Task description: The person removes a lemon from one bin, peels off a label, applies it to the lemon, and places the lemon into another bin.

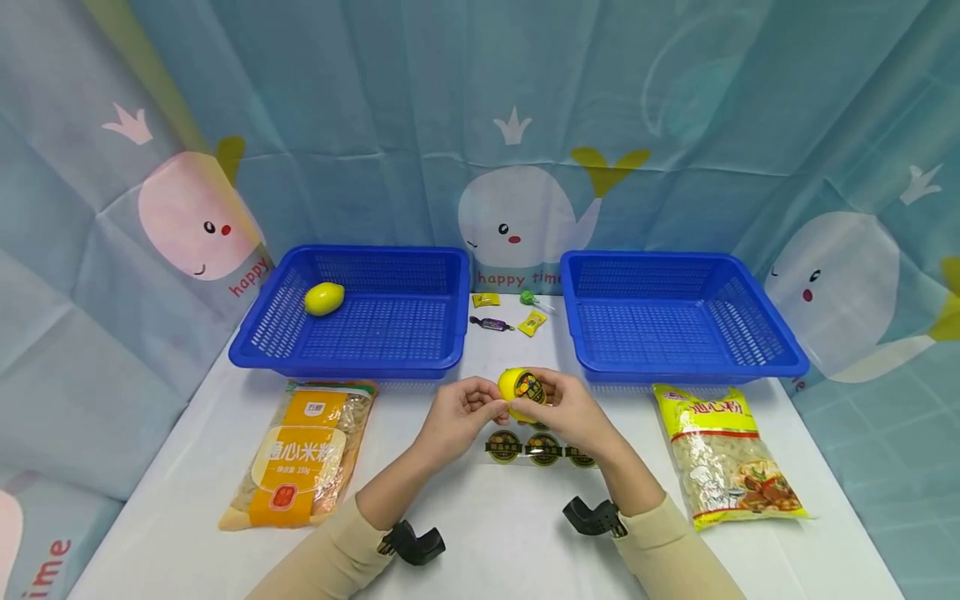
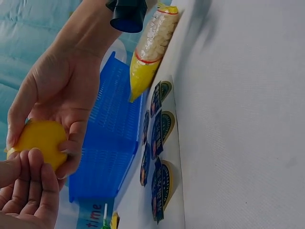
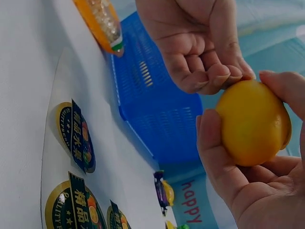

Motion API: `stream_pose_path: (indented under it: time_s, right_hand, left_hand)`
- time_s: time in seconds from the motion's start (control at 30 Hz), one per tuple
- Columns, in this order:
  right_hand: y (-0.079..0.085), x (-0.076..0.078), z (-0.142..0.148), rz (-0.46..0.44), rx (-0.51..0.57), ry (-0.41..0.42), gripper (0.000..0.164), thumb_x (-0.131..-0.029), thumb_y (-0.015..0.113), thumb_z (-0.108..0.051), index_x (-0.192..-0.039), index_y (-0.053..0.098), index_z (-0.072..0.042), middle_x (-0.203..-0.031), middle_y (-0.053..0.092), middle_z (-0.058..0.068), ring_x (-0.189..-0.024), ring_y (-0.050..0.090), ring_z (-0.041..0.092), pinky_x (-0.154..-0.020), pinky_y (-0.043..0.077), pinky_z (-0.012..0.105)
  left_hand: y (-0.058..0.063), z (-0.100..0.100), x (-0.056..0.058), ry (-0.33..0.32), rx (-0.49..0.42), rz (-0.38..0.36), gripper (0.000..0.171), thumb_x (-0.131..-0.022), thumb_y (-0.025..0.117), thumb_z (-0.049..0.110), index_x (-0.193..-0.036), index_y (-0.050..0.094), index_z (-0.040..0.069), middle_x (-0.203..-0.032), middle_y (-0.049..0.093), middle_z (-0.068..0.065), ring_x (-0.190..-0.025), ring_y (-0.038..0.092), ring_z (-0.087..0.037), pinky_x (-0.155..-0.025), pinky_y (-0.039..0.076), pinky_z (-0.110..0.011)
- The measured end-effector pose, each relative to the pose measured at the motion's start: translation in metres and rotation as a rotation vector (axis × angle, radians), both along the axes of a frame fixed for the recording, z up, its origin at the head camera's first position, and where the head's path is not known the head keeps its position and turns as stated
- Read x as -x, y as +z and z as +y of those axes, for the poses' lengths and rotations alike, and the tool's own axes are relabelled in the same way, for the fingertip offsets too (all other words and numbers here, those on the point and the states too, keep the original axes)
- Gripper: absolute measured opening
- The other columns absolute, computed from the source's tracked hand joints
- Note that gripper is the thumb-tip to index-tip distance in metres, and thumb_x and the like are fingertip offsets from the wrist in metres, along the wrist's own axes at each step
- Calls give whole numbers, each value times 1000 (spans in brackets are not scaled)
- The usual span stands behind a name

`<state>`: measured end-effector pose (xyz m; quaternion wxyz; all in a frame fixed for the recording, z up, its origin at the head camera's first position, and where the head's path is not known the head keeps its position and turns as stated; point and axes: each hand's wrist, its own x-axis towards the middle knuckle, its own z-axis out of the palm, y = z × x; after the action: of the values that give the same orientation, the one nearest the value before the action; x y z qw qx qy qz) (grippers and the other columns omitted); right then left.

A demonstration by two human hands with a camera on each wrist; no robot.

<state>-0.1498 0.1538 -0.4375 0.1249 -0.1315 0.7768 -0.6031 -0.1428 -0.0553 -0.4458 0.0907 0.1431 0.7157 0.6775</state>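
A yellow lemon with a round black-and-gold sticker on its side is held up above the table. My right hand grips it between thumb and fingers, as the right wrist view also shows for the lemon. My left hand has its fingers curled, and its thumb and index fingertip pinch at the lemon's left end. Below the hands lies a clear sheet of stickers, partly hidden by the right hand; several round labels show on it in the left wrist view.
A blue basket at left holds another lemon; a second blue basket stands at right. Wrapped candies and a green lollipop lie between them. Pasta bags flank the hands: orange left, yellow right.
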Motion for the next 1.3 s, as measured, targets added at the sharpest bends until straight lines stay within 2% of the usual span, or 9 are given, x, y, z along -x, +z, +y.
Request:
stream_pose_path:
  time_s: [0.2, 0.4, 0.53, 0.6, 0.67, 0.77, 0.9, 1.13, 1.3]
  right_hand:
    - [3, 0, 2, -16, -13, 8, 58, -91, 77, -31, -139, 57, -5, -109, 71, 12, -90, 68, 22, -79, 61, 45]
    - [7, 0, 5, -38, 112, 38, 54, -108, 47, -36, -144, 50, 4, -124, 65, 18, -97, 66, 16, -85, 60, 31]
    - [11, -3, 2, -3, 134, 13, 48, -108, 48, -31, -142, 54, 2, -89, 64, 3, -73, 56, 7, -67, 51, 18]
    - [13, -5, 1, 25, 119, -15, 43, -106, 54, -26, -141, 57, 0, -84, 62, -4, -66, 50, 5, -61, 47, 17]
    - [14, -6, 1, 24, 136, -39, 40, -103, 59, -21, -138, 60, 0, -84, 66, -2, -64, 48, 6, -59, 44, 17]
    - [16, -7, 2, -21, 209, -62, 41, -100, 63, -15, -136, 60, 3, -121, 71, 11, -83, 62, 7, -72, 56, 21]
    - [18, -6, 3, -81, 275, -76, 43, -100, 63, -14, -137, 56, 8, -137, 59, 27, -104, 69, 13, -84, 61, 31]
    - [22, -7, -1, -81, 259, -131, 39, -101, 64, -20, -131, 63, 4, -137, 62, 17, -114, 68, 18, -87, 60, 37]
    - [23, -10, -6, -33, 195, -161, 43, -102, 61, -32, -130, 66, 0, -142, 61, 8, -126, 61, 22, -87, 61, 36]
  left_hand:
    - [1, -1, 0, -20, -21, 10, 9, -95, 68, 4, -97, 64, -4, -85, 68, -18, -83, 69, -44, -78, 61, -45]
    - [0, 1, 0, -10, -69, 48, 16, -95, 70, 10, -97, 61, -3, -86, 65, -18, -78, 68, -21, -72, 60, -27]
    - [0, 4, -2, 52, -48, 55, 28, -90, 78, 19, -91, 57, 0, -83, 62, -12, -73, 64, -20, -65, 57, -24]
    - [-1, 5, -3, 76, -9, 61, 33, -88, 81, 22, -89, 55, 2, -82, 59, -9, -71, 61, -18, -63, 55, -22]
    - [-2, 5, -3, 82, 39, 76, 35, -86, 82, 24, -87, 54, 4, -82, 58, -7, -73, 59, -15, -64, 53, -20]
    - [-3, 2, -3, 66, 87, 101, 32, -86, 82, 22, -88, 55, 5, -82, 58, -5, -76, 59, -14, -68, 52, -21]
    - [-3, 0, -1, 17, 72, 105, 28, -88, 79, 19, -92, 55, 4, -85, 61, -7, -79, 61, -16, -70, 54, -22]
    - [-4, -1, -2, -17, 45, 98, 27, -91, 77, 17, -95, 55, 2, -88, 60, -8, -85, 61, -18, -77, 55, -22]
    - [-2, 4, -3, 38, 51, 113, 30, -92, 75, 18, -95, 50, 2, -91, 57, -8, -88, 61, -19, -83, 56, -27]
